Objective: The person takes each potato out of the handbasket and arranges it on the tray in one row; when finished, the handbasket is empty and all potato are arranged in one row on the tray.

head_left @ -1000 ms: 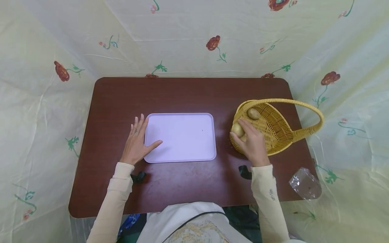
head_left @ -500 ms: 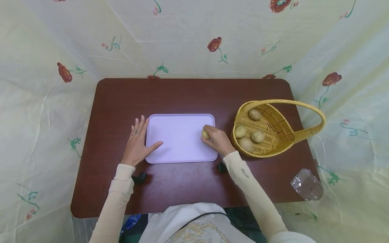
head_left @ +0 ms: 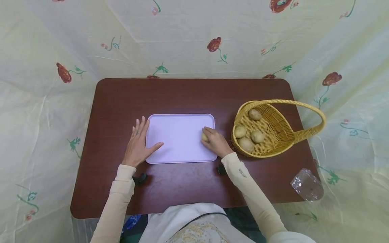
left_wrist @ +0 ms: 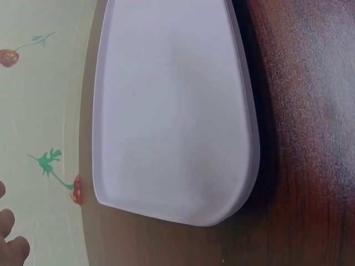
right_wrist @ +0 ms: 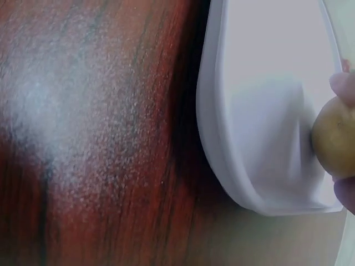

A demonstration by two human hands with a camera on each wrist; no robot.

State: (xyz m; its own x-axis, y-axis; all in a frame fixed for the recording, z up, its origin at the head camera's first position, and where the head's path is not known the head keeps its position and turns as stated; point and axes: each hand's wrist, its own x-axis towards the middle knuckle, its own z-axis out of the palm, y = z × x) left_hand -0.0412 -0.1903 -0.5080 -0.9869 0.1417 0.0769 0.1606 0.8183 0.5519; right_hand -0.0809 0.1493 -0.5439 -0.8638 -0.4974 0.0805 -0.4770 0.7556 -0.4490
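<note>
My right hand point(head_left: 216, 141) grips a potato point(right_wrist: 335, 138) over the right end of a pale lilac tray point(head_left: 179, 138). Thumb and fingertips pinch it from both sides in the right wrist view; in the head view the hand covers most of it. At the tray's left end my left hand point(head_left: 137, 143) lies with straight, spread fingers, its thumb reaching over the rim. Only some of its fingertips point(left_wrist: 6, 221) show at the edge of the left wrist view. Several potatoes point(head_left: 257, 136) lie in a yellow wicker basket point(head_left: 278, 141) to the right.
The brown table point(head_left: 182, 185) has rounded corners and a flowered curtain point(head_left: 182, 33) behind it. The basket's tall handle point(head_left: 316, 114) reaches past the table's right edge. A crumpled clear plastic bag point(head_left: 307, 185) lies at the front right corner.
My right hand has moved left out of the basket, carrying a potato to the tray's right end. Over the last half second it has hardly moved. The left hand stays put.
</note>
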